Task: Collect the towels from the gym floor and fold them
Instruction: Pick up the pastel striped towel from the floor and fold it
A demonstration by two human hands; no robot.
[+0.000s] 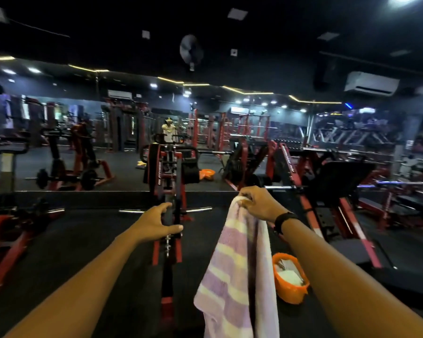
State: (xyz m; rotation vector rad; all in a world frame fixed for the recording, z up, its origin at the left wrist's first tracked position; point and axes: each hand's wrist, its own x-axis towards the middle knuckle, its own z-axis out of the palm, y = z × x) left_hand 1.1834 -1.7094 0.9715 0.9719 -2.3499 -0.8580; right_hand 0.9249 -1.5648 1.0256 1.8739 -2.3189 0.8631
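Observation:
A striped towel (235, 267), purple, pale yellow and white, hangs straight down in front of me. My right hand (257, 202) grips its top corner at about chest height; a black watch sits on that wrist. My left hand (154, 224) is stretched out to the left of the towel with fingers apart and curled, holding nothing, in front of a red and black machine (169, 181). An orange basket (289, 279) with white cloth inside stands on the dark floor just right of the hanging towel.
A wall mirror (108, 142) straight ahead reflects the gym and the orange basket. Red and black machines stand at the left (7, 240) and right (332, 191). Dark rubber floor (95, 240) lies between them.

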